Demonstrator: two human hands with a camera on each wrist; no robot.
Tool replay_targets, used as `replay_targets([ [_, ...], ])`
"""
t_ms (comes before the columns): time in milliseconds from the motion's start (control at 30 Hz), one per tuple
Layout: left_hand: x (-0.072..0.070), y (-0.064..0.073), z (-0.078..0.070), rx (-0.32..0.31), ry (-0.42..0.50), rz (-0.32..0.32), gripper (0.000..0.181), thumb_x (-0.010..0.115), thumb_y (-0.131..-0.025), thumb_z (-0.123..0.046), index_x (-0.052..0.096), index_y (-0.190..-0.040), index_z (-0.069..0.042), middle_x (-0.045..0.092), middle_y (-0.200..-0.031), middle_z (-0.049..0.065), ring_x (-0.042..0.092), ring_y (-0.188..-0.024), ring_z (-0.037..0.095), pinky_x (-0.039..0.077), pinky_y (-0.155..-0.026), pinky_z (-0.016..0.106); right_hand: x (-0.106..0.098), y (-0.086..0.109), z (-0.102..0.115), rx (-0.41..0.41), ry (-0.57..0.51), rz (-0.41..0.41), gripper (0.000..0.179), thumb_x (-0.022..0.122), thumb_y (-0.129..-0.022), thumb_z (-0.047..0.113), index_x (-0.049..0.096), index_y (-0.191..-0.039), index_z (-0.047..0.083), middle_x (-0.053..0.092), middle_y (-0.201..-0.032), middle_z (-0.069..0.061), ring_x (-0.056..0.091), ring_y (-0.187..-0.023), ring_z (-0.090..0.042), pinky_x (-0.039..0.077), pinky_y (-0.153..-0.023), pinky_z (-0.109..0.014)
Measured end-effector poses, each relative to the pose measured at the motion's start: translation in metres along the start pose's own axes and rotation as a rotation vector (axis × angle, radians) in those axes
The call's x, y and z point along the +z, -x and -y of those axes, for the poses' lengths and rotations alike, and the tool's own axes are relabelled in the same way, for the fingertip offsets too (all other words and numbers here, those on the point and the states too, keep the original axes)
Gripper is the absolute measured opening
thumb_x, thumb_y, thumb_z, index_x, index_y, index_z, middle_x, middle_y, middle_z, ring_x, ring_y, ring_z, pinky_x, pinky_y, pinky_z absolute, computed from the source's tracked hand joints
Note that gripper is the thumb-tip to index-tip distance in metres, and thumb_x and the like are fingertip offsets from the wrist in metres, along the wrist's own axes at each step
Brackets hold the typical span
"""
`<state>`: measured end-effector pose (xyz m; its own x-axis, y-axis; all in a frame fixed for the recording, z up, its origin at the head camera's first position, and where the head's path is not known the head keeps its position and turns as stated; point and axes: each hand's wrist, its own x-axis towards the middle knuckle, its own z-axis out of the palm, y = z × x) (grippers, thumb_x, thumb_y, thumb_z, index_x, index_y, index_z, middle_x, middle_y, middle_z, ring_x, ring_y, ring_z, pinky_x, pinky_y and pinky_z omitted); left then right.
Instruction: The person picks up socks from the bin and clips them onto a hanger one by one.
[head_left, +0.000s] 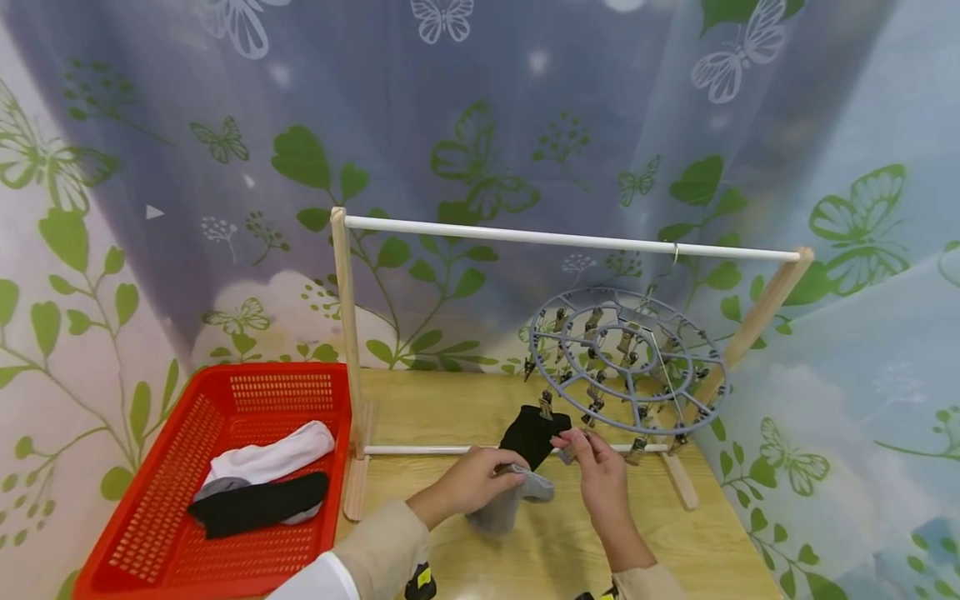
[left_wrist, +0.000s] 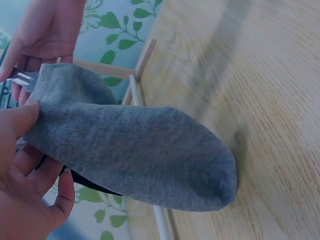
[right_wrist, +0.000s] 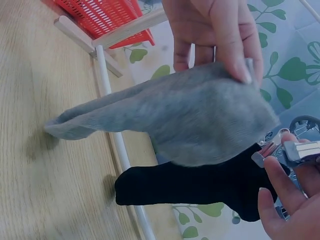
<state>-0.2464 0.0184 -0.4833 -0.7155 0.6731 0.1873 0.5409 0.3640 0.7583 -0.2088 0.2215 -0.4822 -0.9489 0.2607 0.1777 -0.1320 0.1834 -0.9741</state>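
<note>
A grey sock [head_left: 497, 510] dangles from my left hand [head_left: 476, 481], which pinches it at the cuff between thumb and fingers. Its toe points down over the wooden table in the left wrist view. Just right of the cuff, my right hand [head_left: 602, 482] grips a metal clip [right_wrist: 300, 151] between thumb and fingers. That clip is at the near edge of a round grey clip hanger [head_left: 663, 432]. Behind the grey sock, a black sock [head_left: 525, 433] hangs from another clip [head_left: 546, 405] of the hanger. In the right wrist view its foot overlaps the rack's lower bar.
The hanger hooks over the white top bar [head_left: 510, 235] of a rack with wooden posts [head_left: 342, 308]. More clips hang around its rings. At left, a red basket [head_left: 347, 433] holds a white sock [head_left: 273, 454] and a black sock [head_left: 258, 504]. A patterned curtain stands behind.
</note>
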Motion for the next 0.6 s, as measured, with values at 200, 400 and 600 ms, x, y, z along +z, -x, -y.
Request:
replay_targets([
  [200, 0.006, -0.002, -0.002, 0.005, -0.074, 0.031, 0.022, 0.063, -0.095, -0.022, 0.072, -0.113, -0.012, 0.072, -0.105, -0.003, 0.063, -0.089, 0.003, 0.049, -0.075, 0.02, -0.001, 0.0, 0.001, -0.016, 0.041, 0.033, 0.043, 0.048, -0.102, 0.037, 0.069, -0.109, 0.0, 0.073, -0.102, -0.011, 0.055, -0.115, -0.007, 0.038, -0.094, -0.023],
  [400, 0.012, -0.008, -0.002, 0.033, -0.092, -0.038, 0.02, 0.062, -0.096, -0.022, 0.071, -0.111, -0.012, 0.071, -0.103, -0.002, 0.062, -0.084, 0.002, 0.048, -0.073, 0.021, -0.001, -0.002, 0.0, -0.046, 0.057, 0.061, 0.042, 0.048, -0.102, 0.037, 0.069, -0.109, 0.001, 0.073, -0.1, -0.009, 0.052, -0.12, -0.016, 0.038, -0.102, -0.034],
  [600, 0.018, -0.01, -0.004, 0.012, -0.054, -0.06, 0.019, 0.065, -0.094, -0.023, 0.072, -0.109, -0.011, 0.071, -0.1, -0.003, 0.058, -0.078, 0.0, 0.046, -0.07, 0.02, 0.0, -0.001, 0.001, -0.053, 0.052, 0.062, 0.041, 0.049, -0.102, 0.035, 0.068, -0.109, -0.001, 0.073, -0.1, -0.01, 0.051, -0.125, -0.017, 0.032, -0.11, -0.044],
])
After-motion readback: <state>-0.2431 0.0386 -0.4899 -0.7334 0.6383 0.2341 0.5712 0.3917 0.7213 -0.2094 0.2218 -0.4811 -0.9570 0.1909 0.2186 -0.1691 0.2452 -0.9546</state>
